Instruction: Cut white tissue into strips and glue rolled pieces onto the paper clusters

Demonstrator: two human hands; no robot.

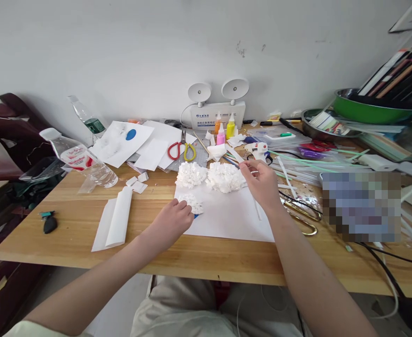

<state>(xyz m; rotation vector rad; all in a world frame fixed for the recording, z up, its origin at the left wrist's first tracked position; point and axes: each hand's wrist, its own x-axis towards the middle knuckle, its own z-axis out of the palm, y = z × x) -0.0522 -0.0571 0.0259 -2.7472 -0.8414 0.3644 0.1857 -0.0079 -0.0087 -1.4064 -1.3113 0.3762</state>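
Observation:
My left hand [173, 219] is closed, its fingertips on the left edge of a small white ruffled paper piece [193, 204]. A bit of blue shows under that piece. Two larger white ruffled clumps [191, 175] lie just behind it, side by side on a white paper sheet [227, 220]. My right hand [264, 183] is raised beside the right clump, thumb and fingers pinched at the near end of a narrow white paper strip [233, 153]. A thin white stick [257, 208] lies on the sheet below this hand.
Scissors [182, 149], paint bottles [220, 135] and a glue gun [258, 150] lie behind the clumps. At left are water bottles [83, 161], rolled paper [116, 217] and keys [49, 222]. Cables, a blurred-out object [362, 206] and a green bowl [378, 112] crowd the right.

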